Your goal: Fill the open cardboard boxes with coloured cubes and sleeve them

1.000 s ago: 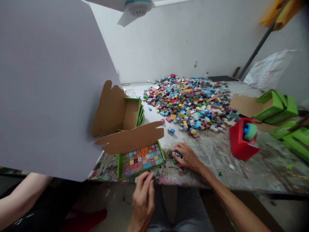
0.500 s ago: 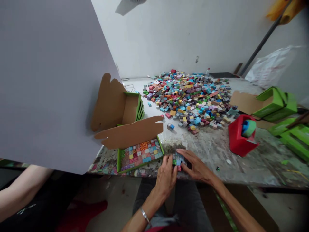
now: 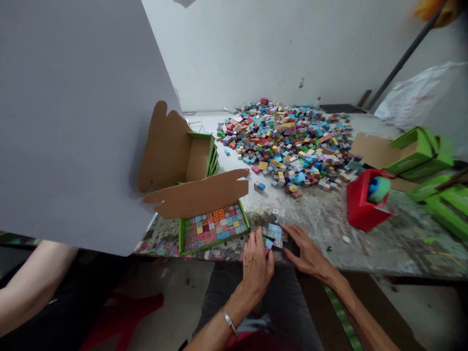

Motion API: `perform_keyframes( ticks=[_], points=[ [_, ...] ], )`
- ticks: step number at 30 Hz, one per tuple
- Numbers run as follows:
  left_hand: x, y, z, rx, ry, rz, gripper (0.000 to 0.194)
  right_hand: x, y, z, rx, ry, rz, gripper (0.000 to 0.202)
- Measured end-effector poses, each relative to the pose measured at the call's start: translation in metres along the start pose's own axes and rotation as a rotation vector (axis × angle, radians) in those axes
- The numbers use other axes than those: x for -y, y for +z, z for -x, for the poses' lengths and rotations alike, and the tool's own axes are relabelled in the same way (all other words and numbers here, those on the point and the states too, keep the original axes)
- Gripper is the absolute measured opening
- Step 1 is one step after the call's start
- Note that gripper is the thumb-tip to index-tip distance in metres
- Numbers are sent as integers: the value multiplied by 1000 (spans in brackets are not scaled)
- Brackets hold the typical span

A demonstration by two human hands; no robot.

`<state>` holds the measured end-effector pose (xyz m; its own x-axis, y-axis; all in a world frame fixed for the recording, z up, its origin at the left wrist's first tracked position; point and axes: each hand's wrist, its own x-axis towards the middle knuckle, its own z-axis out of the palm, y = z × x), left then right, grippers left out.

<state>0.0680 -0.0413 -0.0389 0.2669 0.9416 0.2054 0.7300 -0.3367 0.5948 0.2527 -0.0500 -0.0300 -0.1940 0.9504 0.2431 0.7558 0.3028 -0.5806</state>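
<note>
A small group of patterned blocks, mostly pale blue and grey, lies at the table's front edge between my hands. My left hand rests against the group's left side, its fingers stretched out and partly covering a few blocks. On the other side, my right hand is open, thumb and fingers apart, fingertips at the right edge of the blocks. Just left of my left hand stands a shallow green box with its brown cardboard lid raised. Rows of colourful patterned blocks fill it.
A large heap of loose blocks covers the back of the table. A red tape dispenser stands right, before green boxes. More open boxes sit behind the lid. A grey panel blocks the left; another person's arm shows below it.
My right hand has moved slightly right, uncovering more of the small blocks. These now lie less tightly together. The view has shifted a little.
</note>
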Motion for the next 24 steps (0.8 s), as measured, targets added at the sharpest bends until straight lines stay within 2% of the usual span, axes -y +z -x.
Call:
perform_keyframes(
  ticks=[8, 14, 19, 24],
  points=[
    [8, -5, 2, -11, 45, 112, 62, 1, -1, -4, 53, -24, 47, 70],
    [12, -7, 5, 19, 82, 165, 65, -1, 0, -4, 22, 1, 60, 66],
    [20, -15, 8, 67, 106, 228, 63, -1, 3, -3, -7, 23, 72, 65],
    [27, -24, 11, 63, 94, 181, 58, 8, -5, -8, -57, 19, 133, 59]
  ],
)
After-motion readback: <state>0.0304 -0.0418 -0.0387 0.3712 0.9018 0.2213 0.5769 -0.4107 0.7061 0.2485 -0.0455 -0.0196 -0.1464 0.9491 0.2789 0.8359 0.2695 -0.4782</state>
